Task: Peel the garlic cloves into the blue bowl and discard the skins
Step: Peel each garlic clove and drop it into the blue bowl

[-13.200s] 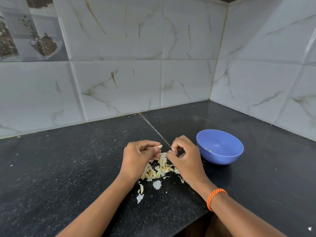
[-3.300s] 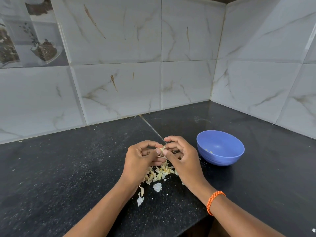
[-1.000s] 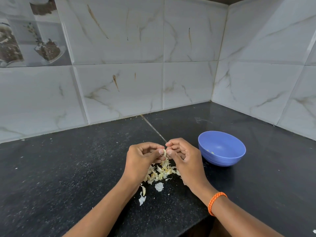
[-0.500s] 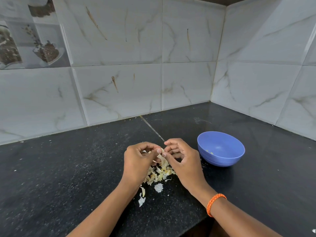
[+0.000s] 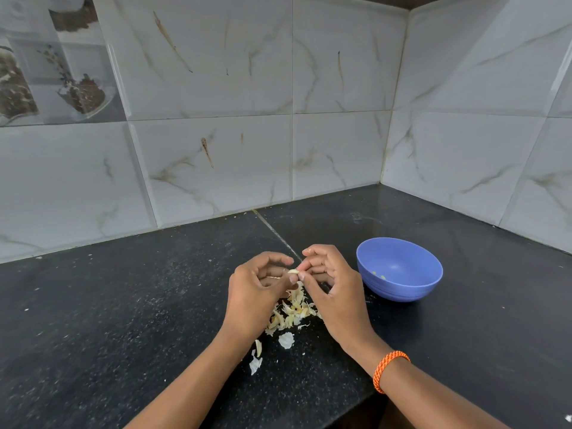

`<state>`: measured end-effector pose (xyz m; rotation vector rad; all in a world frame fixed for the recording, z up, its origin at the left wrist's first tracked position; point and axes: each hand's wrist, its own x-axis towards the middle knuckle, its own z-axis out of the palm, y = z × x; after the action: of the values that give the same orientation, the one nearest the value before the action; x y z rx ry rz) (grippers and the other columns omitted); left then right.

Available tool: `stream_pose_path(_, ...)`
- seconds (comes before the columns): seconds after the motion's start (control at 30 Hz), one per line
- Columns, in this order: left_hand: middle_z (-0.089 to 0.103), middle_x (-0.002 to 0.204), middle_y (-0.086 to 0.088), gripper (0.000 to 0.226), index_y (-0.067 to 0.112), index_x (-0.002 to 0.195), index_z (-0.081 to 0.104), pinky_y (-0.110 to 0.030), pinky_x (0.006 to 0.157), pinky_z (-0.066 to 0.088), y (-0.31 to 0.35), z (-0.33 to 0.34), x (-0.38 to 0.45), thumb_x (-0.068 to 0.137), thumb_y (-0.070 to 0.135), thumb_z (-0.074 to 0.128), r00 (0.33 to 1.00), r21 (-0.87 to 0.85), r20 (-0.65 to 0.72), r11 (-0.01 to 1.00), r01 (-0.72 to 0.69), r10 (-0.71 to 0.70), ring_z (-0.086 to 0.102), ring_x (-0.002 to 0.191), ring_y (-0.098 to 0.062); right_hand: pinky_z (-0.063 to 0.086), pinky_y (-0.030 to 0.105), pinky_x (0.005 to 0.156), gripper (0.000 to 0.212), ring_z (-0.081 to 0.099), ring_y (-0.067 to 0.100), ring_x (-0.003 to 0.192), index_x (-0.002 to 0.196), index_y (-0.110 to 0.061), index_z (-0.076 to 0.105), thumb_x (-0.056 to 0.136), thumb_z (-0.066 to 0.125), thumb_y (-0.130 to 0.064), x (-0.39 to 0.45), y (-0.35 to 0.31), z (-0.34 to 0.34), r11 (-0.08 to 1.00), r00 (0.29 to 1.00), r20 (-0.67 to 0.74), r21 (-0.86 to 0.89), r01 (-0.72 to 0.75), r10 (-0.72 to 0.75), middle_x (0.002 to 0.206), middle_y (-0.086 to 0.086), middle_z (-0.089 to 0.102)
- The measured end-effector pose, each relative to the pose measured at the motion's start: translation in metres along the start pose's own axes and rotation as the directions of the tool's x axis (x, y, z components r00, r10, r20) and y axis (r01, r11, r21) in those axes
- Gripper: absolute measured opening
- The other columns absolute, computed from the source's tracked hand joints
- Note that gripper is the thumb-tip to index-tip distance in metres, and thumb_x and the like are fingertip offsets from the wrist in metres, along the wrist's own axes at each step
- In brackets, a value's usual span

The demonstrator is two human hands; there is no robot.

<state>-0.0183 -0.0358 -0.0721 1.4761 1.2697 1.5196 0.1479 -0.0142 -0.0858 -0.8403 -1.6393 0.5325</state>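
Left hand (image 5: 258, 292) and right hand (image 5: 329, 287), mid-frame, both pinch one garlic clove (image 5: 293, 271) between fingertips above the skins (image 5: 291, 314) heaped on the counter (image 5: 123, 305). Blue bowl (image 5: 399, 269) just right, apart from the hands. Step: peeling. Next, likely: strip remaining skin, then drop the clove into the bowl.

Home kitchen corner — marble-look wall tiles (image 5: 216, 88), black granite countertop (image 5: 123, 305)
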Motion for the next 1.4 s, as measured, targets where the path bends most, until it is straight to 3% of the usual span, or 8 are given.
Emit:
stream_pose_path(0.23, 0.083, 0.088, -0.007, 0.008, 0.011, 0.096, 0.086, -0.046, 0.085, 0.067, 0.000, -0.003, 0.001, 0.092, 0.017, 0.085, 0.999, -0.059, 0.028, 0.998, 0.024, -0.022, 0.082, 0.085, -0.026, 0.055, 0.027, 0.076, 0.032, 0.067, 0.019, 0.086, 0.126, -0.023, 0.058, 0.100, 0.073, -0.012, 0.002, 0.003, 0.002, 0.998, 1.000, 0.029, -0.057, 0.004, -0.002, 0.095, -0.011, 0.072)
stream_pose_path(0.43, 0.083, 0.092, -0.010, 0.015, 0.009, 0.096, 0.083, -0.033, 0.083, 0.065, 0.001, -0.005, 0.002, 0.084, 0.003, 0.090, 0.997, -0.143, 0.002, 0.986, 0.082, -0.082, 0.081, 0.091, -0.027, 0.047, 0.023, 0.072, 0.029, 0.058, 0.020, 0.079, 0.130, -0.025, 0.054, 0.106, 0.065, -0.013, 0.001, 0.008, 0.005, 0.994, 0.998, 0.060, -0.104, 0.028, -0.022, 0.093, -0.009, 0.066)
stream_pose_path(0.57, 0.081, 0.095, -0.018, 0.028, 0.005, 0.105, 0.078, -0.037, 0.085, 0.067, 0.001, -0.006, 0.002, 0.081, -0.003, 0.089, 0.990, -0.238, 0.022, 0.961, 0.139, -0.138, 0.081, 0.092, -0.032, 0.052, 0.030, 0.074, 0.029, 0.063, 0.019, 0.081, 0.132, -0.025, 0.053, 0.107, 0.064, -0.015, 0.001, 0.008, 0.005, 0.997, 0.997, 0.080, -0.077, 0.025, -0.018, 0.093, -0.009, 0.067)
stream_pose_path(0.8, 0.080, 0.093, -0.022, 0.031, 0.000, 0.105, 0.076, -0.024, 0.076, 0.062, 0.001, -0.006, 0.003, 0.078, -0.005, 0.090, 0.991, -0.270, 0.008, 0.954, 0.128, -0.131, 0.080, 0.085, -0.027, 0.065, 0.038, 0.084, 0.032, 0.078, 0.019, 0.094, 0.131, -0.022, 0.057, 0.104, 0.069, -0.010, 0.001, 0.001, 0.002, 0.992, 0.993, 0.096, 0.096, -0.082, 0.073, 0.098, -0.005, 0.078)
stream_pose_path(1.0, 0.079, 0.091, -0.020, 0.025, 0.000, 0.100, 0.076, -0.028, 0.075, 0.064, -0.001, -0.007, 0.005, 0.080, -0.005, 0.090, 0.995, -0.218, -0.024, 0.971, 0.094, -0.102, 0.078, 0.083, -0.029, 0.066, 0.040, 0.082, 0.037, 0.078, 0.022, 0.092, 0.126, -0.023, 0.060, 0.097, 0.078, -0.009, 0.001, -0.001, 0.000, 0.982, 0.991, 0.077, 0.144, -0.124, 0.113, 0.097, -0.001, 0.078)
stream_pose_path(1.17, 0.082, 0.087, -0.010, 0.024, 0.016, 0.109, 0.080, -0.034, 0.082, 0.066, -0.003, -0.003, 0.004, 0.094, -0.003, 0.079, 0.999, -0.093, -0.016, 0.995, 0.039, -0.041, 0.080, 0.081, -0.025, 0.064, 0.032, 0.080, 0.033, 0.077, 0.017, 0.088, 0.121, -0.022, 0.062, 0.096, 0.077, -0.007, 0.001, -0.004, -0.002, 0.988, 0.992, 0.032, 0.096, -0.124, 0.122, 0.092, -0.004, 0.078)
stream_pose_path(1.3, 0.084, 0.091, -0.003, 0.031, 0.023, 0.119, 0.079, -0.031, 0.084, 0.066, -0.003, -0.004, 0.003, 0.104, -0.001, 0.067, 1.000, -0.010, 0.011, 1.000, -0.022, 0.022, 0.082, 0.088, -0.021, 0.063, 0.027, 0.082, 0.027, 0.078, 0.010, 0.089, 0.120, -0.020, 0.065, 0.099, 0.073, -0.005, 0.009, -0.016, -0.015, 0.998, 0.998, 0.039, -0.016, -0.057, 0.058, 0.088, -0.010, 0.080)
stream_pose_path(1.4, 0.084, 0.094, 0.005, 0.032, 0.028, 0.122, 0.078, -0.035, 0.083, 0.065, -0.006, -0.006, 0.004, 0.104, 0.004, 0.068, 0.999, 0.064, 0.000, 0.997, -0.050, 0.050, 0.080, 0.091, -0.018, 0.058, 0.021, 0.074, 0.025, 0.074, 0.006, 0.079, 0.114, -0.024, 0.067, 0.096, 0.074, -0.008, 0.025, -0.023, -0.034, 0.981, 0.999, 0.038, -0.193, -0.023, 0.031, 0.085, -0.017, 0.079)
